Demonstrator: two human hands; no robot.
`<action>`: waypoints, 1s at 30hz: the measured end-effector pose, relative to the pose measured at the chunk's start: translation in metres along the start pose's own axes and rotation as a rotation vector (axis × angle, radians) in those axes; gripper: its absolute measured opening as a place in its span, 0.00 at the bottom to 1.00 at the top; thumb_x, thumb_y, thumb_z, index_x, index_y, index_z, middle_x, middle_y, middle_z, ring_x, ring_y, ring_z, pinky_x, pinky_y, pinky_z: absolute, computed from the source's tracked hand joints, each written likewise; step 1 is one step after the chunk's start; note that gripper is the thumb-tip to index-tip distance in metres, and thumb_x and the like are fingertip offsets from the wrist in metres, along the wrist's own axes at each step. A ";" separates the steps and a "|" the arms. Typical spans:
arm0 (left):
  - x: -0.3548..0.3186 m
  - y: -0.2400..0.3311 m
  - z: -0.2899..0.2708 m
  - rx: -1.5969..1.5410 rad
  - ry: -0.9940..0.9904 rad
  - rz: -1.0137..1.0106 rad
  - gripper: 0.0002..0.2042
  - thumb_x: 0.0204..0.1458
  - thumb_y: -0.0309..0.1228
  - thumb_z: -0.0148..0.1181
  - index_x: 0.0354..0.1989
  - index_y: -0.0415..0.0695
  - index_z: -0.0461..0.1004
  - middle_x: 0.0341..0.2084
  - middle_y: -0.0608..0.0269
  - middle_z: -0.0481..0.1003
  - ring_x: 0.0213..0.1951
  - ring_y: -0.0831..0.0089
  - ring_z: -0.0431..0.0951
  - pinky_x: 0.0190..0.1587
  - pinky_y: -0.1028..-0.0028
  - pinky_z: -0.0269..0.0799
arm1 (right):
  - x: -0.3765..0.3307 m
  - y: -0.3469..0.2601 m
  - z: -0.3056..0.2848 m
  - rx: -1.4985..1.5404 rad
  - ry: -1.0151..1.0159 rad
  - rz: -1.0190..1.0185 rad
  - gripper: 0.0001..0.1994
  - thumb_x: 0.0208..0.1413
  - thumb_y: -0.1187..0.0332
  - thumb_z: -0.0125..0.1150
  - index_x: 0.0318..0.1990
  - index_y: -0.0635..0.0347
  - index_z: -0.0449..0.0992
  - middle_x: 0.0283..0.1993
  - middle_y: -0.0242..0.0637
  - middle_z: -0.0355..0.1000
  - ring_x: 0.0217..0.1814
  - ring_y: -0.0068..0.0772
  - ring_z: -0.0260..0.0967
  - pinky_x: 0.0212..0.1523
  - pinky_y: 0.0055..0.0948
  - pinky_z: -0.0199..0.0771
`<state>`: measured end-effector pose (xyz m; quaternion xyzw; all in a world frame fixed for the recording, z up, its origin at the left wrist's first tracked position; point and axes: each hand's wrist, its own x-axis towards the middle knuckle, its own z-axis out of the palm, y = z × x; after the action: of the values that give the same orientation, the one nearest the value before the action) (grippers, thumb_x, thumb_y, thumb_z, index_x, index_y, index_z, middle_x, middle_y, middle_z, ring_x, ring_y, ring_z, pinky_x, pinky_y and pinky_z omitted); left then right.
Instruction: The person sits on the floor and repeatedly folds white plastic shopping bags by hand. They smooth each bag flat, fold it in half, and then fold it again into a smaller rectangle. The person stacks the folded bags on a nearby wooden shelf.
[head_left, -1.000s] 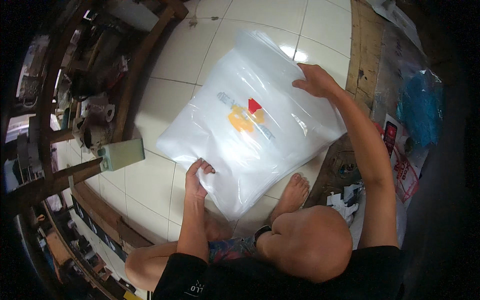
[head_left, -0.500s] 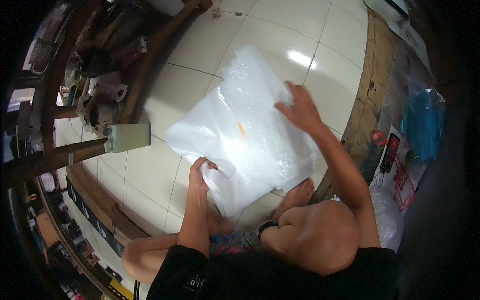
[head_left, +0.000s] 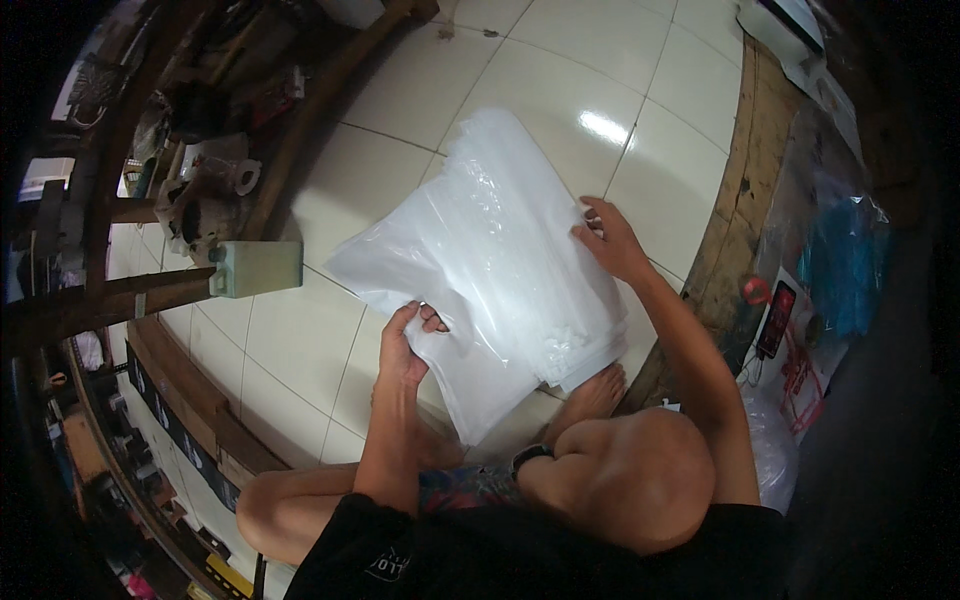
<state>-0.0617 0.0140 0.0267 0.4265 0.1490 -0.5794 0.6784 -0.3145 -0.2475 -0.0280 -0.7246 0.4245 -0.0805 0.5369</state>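
Note:
A pile of thin white plastic bags (head_left: pixel 510 250) lies layered in front of me on the floor, its glossy folds running lengthwise. My left hand (head_left: pixel 405 345) is closed on the near left edge of the top white plastic sheet, which is puckered and slightly lifted there. Part of the fingers is covered by the plastic. At the pile's right edge is my right hand (head_left: pixel 612 242), fingers loosely bent and apart from the thumb; I see nothing held in it. The pile's near corner reaches my bare foot (head_left: pixel 600 388).
A pale green jug (head_left: pixel 258 269) stands left, beside a wooden shelf frame (head_left: pixel 160 300). Along the right runs a wooden beam (head_left: pixel 745 190), with a phone (head_left: pixel 778 320) and blue plastic packaging (head_left: pixel 845 260) beyond it. White floor tiles (head_left: pixel 390 165) surround the pile.
My right hand has come down slightly along the pile's right edge, its fingers more bent. My left hand still grips the sheet, now drawn flatter; the orange mark on the plastic no longer shows.

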 end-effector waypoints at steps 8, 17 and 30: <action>0.001 0.003 0.013 0.153 0.000 0.021 0.05 0.56 0.27 0.52 0.36 0.40 0.67 0.27 0.64 0.68 0.27 0.76 0.66 0.38 0.73 0.68 | 0.003 -0.030 -0.001 0.339 -0.287 0.257 0.41 0.45 0.59 0.74 0.63 0.72 0.61 0.54 0.52 0.71 0.55 0.41 0.71 0.56 0.37 0.70; -0.012 0.004 0.050 0.295 0.032 0.063 0.08 0.60 0.33 0.54 0.36 0.42 0.68 0.25 0.66 0.67 0.28 0.75 0.68 0.37 0.72 0.70 | -0.017 -0.111 0.009 -0.082 -0.088 0.273 0.37 0.46 0.61 0.71 0.61 0.69 0.62 0.53 0.57 0.71 0.56 0.46 0.71 0.56 0.39 0.72; -0.002 0.006 -0.013 0.418 0.210 0.004 0.35 0.57 0.43 0.60 0.64 0.29 0.56 0.55 0.43 0.69 0.55 0.54 0.73 0.58 0.59 0.70 | 0.017 -0.094 0.094 0.065 -0.285 0.119 0.53 0.45 0.42 0.70 0.70 0.68 0.50 0.68 0.63 0.56 0.70 0.58 0.56 0.69 0.42 0.57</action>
<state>-0.0525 0.0255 0.0230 0.6159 0.0946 -0.5488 0.5573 -0.2004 -0.1870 0.0070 -0.6844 0.3833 0.0416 0.6188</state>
